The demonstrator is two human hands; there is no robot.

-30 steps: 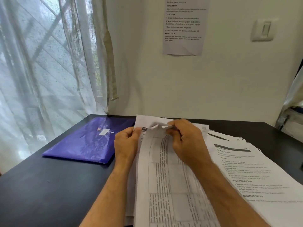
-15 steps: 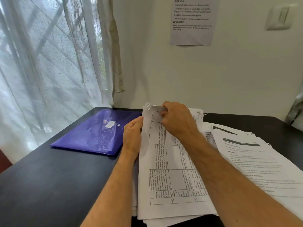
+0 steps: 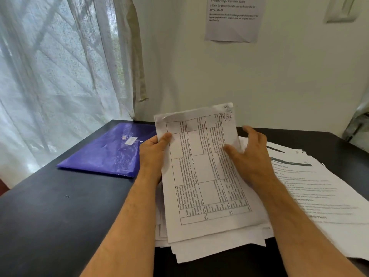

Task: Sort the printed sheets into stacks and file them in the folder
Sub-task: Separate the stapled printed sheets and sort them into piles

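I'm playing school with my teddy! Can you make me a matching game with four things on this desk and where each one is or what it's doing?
Things:
1. purple folder
2. table-printed sheet
3. right hand
4. notice

Places or states:
A. stuck on the wall
B. lying flat on the desk's left side, near the curtain
C. fingers spread, resting on paper
D. gripped at its left edge by the left hand

Pairs: 1-B, 2-D, 3-C, 4-A
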